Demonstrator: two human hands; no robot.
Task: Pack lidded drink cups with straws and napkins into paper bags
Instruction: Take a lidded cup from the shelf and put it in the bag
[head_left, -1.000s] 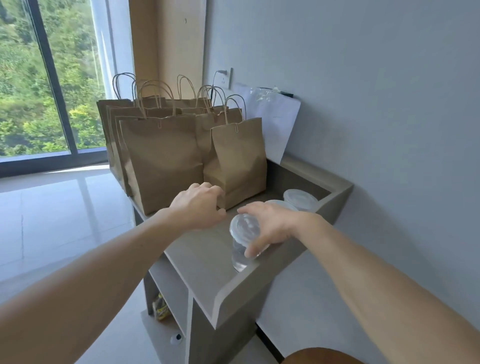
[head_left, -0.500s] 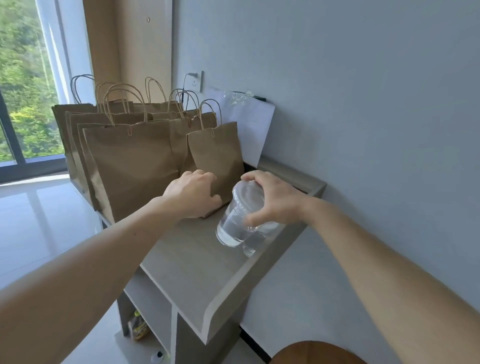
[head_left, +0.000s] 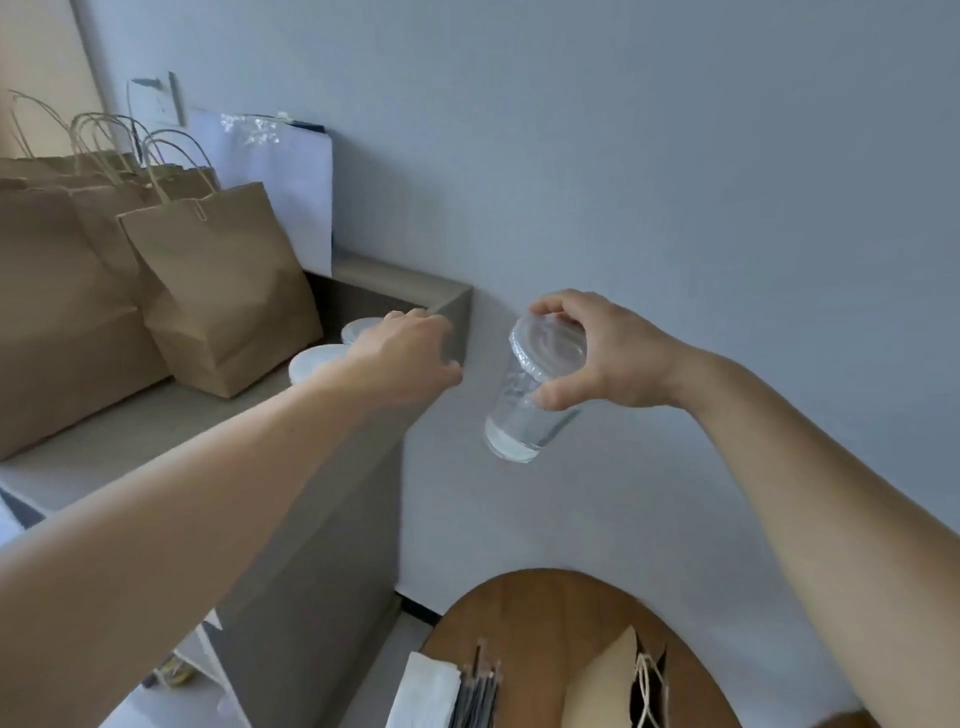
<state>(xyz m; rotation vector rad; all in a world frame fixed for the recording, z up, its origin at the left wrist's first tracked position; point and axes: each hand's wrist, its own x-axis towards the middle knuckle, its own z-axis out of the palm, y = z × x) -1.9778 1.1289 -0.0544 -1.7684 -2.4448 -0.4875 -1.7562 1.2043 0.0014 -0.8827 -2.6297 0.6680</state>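
Cup (head_left: 530, 400) with a clear lid, carried in the right hand (head_left: 608, 358) away from the shelf (head_left: 156, 431) of paper bags (head_left: 228, 291).

Held in mid-air in front of the wall and tilted, the cup has a little clear liquid at its bottom; the thumb and fingers are curled around its lid rim, pinching it from above. The left hand (head_left: 405, 358) reaches over two more lidded cups (head_left: 322, 361) on the shelf, fingers loosely curled; whether it touches one cannot be told. This looks like the fetching step: next the cup likely goes down to the round table (head_left: 524, 608), where napkins (head_left: 423, 696), straws (head_left: 480, 691) and an open bag (head_left: 613, 680) wait, and it should be kept upright on the way.
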